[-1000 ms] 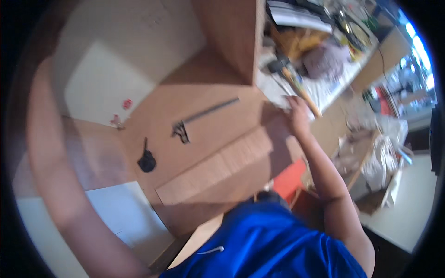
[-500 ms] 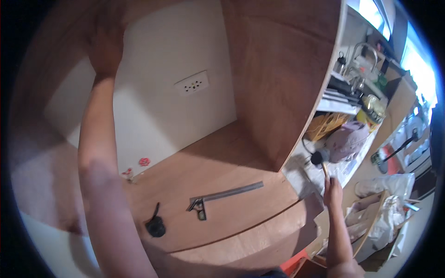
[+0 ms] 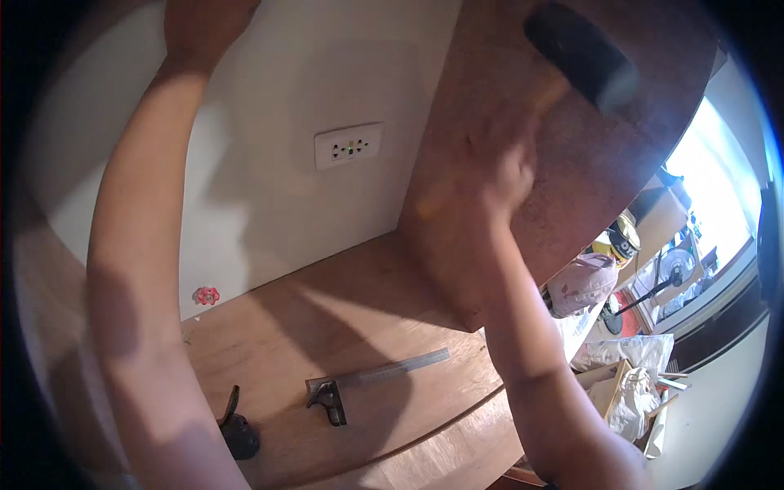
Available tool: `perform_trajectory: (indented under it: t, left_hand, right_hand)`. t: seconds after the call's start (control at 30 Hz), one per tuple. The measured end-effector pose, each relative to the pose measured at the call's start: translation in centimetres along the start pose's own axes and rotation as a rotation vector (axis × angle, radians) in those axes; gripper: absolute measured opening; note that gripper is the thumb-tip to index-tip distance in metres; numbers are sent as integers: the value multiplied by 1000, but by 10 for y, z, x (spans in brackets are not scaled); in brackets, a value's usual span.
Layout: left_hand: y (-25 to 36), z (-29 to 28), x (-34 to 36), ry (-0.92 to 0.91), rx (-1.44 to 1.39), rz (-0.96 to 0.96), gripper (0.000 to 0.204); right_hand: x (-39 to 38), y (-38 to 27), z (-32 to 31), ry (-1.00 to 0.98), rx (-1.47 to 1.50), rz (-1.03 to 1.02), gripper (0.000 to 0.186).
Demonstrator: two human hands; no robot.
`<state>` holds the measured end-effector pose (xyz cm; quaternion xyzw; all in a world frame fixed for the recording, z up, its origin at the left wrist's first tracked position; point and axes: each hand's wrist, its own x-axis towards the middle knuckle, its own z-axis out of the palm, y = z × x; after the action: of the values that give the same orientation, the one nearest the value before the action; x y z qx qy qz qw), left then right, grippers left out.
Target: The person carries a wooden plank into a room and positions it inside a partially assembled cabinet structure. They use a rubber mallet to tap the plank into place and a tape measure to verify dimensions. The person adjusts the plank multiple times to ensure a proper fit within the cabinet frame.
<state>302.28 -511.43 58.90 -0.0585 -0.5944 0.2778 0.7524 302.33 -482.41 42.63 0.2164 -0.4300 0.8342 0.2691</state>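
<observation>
My right hand (image 3: 510,167) grips a mallet (image 3: 578,55) by its wooden handle, raised in front of the brown wood side panel (image 3: 588,155). Its dark head points up and to the right, and motion blurs the hand slightly. My left hand (image 3: 208,28) reaches up along the white wall (image 3: 269,90) at the top left. Its fingers run past the upper edge, so what they touch is hidden. Below, on the wooden surface (image 3: 294,343), lie a combination square (image 3: 392,369) and a black rounded tool with a strap (image 3: 239,435), possibly a tape measure.
A white power outlet (image 3: 349,146) is set in the wall, and a red valve handle (image 3: 207,296) pokes out low down. Beyond the panel at right are a lilac bag (image 3: 581,282), a standing fan (image 3: 676,268), and a box holding white plastic (image 3: 633,400).
My right hand has swung the mallet from the lower right, outside the panel, up and left to the panel's inner side. The view has shifted, and my left hand remains raised.
</observation>
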Motion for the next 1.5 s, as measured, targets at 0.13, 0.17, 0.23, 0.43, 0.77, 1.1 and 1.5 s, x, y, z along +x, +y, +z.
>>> perform_trajectory:
  t: [0.13, 0.17, 0.23, 0.43, 0.77, 1.1, 1.5]
  left_hand:
    - [-10, -3, -3, -14, 51, 3, 54]
    - [-10, -1, -4, -6, 58, -1, 53]
    - [-6, 3, -5, 11, 72, -8, 53]
    - [-2, 8, -7, 20, 15, -6, 53]
    - [0, 6, -1, -34, 97, -7, 57]
    - [-3, 10, -5, -34, 57, -8, 51]
    - [-3, 10, -3, 72, -65, -26, 49]
  right_hand:
    - [60, 27, 52, 11, -23, -94, 39]
    - [62, 29, 54, 13, -12, -111, 40]
    - [67, 28, 57, 21, 11, -147, 42]
    - [138, 48, 65, -128, -242, -90, 42]
    - [142, 24, 56, -116, -217, 43, 43]
    - [161, 25, 46, -190, -220, 2, 42]
    - [16, -2, -1, -155, -635, -66, 34]
